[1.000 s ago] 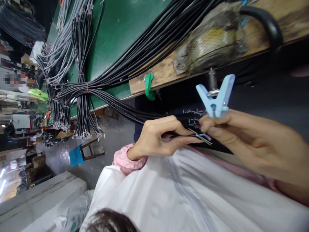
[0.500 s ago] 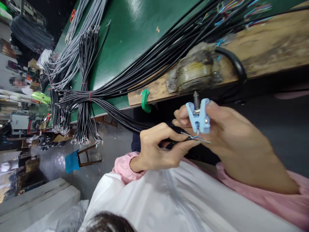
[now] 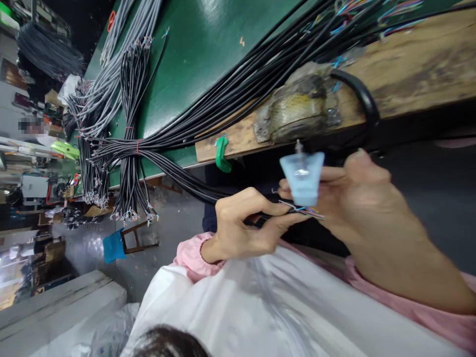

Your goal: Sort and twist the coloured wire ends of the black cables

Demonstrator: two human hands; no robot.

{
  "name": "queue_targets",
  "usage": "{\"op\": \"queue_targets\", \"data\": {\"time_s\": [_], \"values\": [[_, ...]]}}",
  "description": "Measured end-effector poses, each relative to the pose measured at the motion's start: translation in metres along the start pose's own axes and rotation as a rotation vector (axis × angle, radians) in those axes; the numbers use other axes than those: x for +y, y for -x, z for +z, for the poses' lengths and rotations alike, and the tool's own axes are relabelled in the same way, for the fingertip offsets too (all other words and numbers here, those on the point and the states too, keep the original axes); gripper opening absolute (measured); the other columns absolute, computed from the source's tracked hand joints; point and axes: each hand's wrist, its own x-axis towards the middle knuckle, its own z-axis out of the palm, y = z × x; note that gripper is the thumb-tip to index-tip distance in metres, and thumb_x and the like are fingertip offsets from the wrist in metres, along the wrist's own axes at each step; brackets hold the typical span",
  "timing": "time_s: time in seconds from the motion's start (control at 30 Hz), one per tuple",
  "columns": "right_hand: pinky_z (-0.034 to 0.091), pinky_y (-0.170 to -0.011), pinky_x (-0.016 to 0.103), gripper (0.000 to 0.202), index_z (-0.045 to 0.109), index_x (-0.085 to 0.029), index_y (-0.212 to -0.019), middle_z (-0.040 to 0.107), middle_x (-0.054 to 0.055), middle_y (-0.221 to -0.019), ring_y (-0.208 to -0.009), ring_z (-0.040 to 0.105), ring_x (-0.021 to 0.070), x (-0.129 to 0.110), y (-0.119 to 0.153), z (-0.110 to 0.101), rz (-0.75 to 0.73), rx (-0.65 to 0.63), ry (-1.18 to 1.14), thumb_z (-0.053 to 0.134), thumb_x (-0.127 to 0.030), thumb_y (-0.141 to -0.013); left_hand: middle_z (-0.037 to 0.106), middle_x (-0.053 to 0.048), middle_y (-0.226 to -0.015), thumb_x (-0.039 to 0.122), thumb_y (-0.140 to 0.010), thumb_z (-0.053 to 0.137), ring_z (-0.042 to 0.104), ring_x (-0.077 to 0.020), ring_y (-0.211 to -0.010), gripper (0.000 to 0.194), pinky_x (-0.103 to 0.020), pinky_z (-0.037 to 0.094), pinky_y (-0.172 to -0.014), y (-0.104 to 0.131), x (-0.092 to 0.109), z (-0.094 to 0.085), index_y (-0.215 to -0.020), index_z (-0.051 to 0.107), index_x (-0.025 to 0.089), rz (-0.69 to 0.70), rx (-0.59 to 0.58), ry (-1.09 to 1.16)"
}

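My left hand [image 3: 253, 223] pinches a black cable near its stripped end, and thin coloured wires [image 3: 310, 213] stick out past the fingertips to the right. Just above these wires a light blue clip [image 3: 303, 181], blurred by motion, hangs from the metal shaft [image 3: 299, 148] of a small tape-wrapped motor [image 3: 297, 109]. My right hand [image 3: 357, 193] is beside and partly behind the clip, its thumb raised away from the fingers. Nothing shows in its grip, though some fingertips are hidden by the clip.
The motor sits on a wooden board [image 3: 409, 74] along the green table's [image 3: 178, 89] edge. Black cables [image 3: 223, 106] lie across the table in tied bundles, with grey cables [image 3: 115, 74] further left. A green hook [image 3: 222, 156] is on the board. A blue-seated stool [image 3: 113, 246] stands lower left.
My right thumb has come off the clip and the hand has shifted slightly right. The clip, sharp before with its two legs apart, is now smeared by motion. My left hand holds its place.
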Motion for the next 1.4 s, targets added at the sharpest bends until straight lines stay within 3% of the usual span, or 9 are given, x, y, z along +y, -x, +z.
{"op": "queue_targets", "data": {"time_s": [0.27,0.5,0.63,0.8,1.0,1.13,1.23,1.3,1.4], "values": [[0.044,-0.054,0.034,0.047,0.072,-0.026,-0.06,0.063,0.006,-0.064,-0.059,0.054,0.0187,0.0,0.041,-0.018,0.068,0.049,0.022,0.081,-0.073,-0.057,0.059,0.001,-0.056,0.065,-0.082,0.069,0.048,-0.0069,-0.048,0.051,-0.022,0.044,-0.048,0.028,-0.026,-0.007,-0.06,0.068,0.019,-0.111,-0.296,-0.008],[0.047,-0.056,0.035,0.046,0.074,-0.029,-0.063,0.065,0.005,-0.071,-0.062,0.056,0.0185,0.005,0.061,-0.022,-0.123,0.072,0.222,0.075,-0.075,-0.066,0.058,0.001,-0.058,0.058,-0.086,0.068,0.052,-0.0075,-0.052,0.043,-0.022,0.047,-0.053,0.033,-0.035,-0.008,-0.065,0.07,0.02,-0.036,-0.365,0.039],[0.054,-0.063,0.035,0.035,0.071,-0.031,-0.062,0.068,0.004,-0.073,-0.069,0.063,0.0202,0.005,0.062,-0.021,-0.164,0.063,0.343,0.08,-0.065,-0.067,0.065,-0.002,-0.068,0.055,-0.091,0.063,0.06,-0.009,-0.058,0.041,-0.021,0.052,-0.057,0.023,-0.028,-0.017,-0.075,0.075,0.019,-0.099,-0.51,0.007],[0.05,-0.052,0.035,0.037,0.068,-0.032,-0.056,0.065,0.002,-0.06,-0.051,0.058,0.0193,0.015,0.05,-0.025,-0.268,-0.078,0.58,0.075,-0.066,-0.067,0.071,-0.006,-0.079,0.041,-0.095,0.061,0.071,-0.0112,-0.074,0.034,-0.021,0.058,-0.07,0.012,-0.027,-0.037,-0.082,0.078,0.015,-0.035,-0.596,0.032],[0.047,-0.051,0.038,0.033,0.067,-0.032,-0.057,0.064,0.001,-0.057,-0.049,0.056,0.021,0.026,0.041,-0.036,-0.348,0.012,0.711,0.068,-0.063,-0.07,0.075,-0.005,-0.077,0.034,-0.094,0.065,0.069,-0.0101,-0.072,0.026,-0.021,0.058,-0.071,0.009,-0.032,-0.063,-0.081,0.078,0.015,-0.06,-0.202,-0.076],[0.049,-0.061,0.041,0.027,0.064,-0.031,-0.063,0.067,0.003,-0.067,-0.064,0.063,0.0237,0.027,0.043,-0.039,-0.294,0.175,0.692,0.071,-0.055,-0.071,0.069,-0.001,-0.074,0.051,-0.09,0.067,0.065,-0.0089,-0.07,0.037,-0.022,0.055,-0.07,0.025,-0.04,-0.064,-0.079,0.073,0.016,-0.332,0.375,-0.109],[0.05,-0.068,0.043,0.025,0.063,-0.031,-0.068,0.067,0.005,-0.077,-0.078,0.065,0.0266,0.033,0.044,-0.043,-0.224,0.311,0.668,0.071,-0.053,-0.075,0.065,0.0,-0.093,0.056,-0.085,0.071,0.063,-0.0064,-0.08,0.04,-0.019,0.053,-0.077,0.05,-0.051,-0.051,-0.1,0.065,0.02,-0.541,0.731,-0.048],[0.05,-0.071,0.044,0.024,0.064,-0.03,-0.07,0.068,0.005,-0.08,-0.079,0.064,0.027,0.037,0.045,-0.048,-0.184,0.35,0.673,0.072,-0.052,-0.075,0.063,-0.001,-0.106,0.05,-0.08,0.079,0.062,-0.0061,-0.091,0.045,-0.019,0.052,-0.086,0.066,-0.056,-0.038,-0.111,0.058,0.024,-0.727,0.793,0.071],[0.049,-0.071,0.045,0.024,0.065,-0.029,-0.071,0.068,0.006,-0.079,-0.074,0.062,0.0249,0.04,0.045,-0.053,-0.152,0.375,0.692,0.074,-0.052,-0.073,0.065,-0.002,-0.108,0.038,-0.073,0.085,0.065,-0.0112,-0.099,0.05,-0.027,0.054,-0.094,0.08,-0.053,-0.015,-0.111,0.056,0.023,-0.935,0.734,0.287]]}}
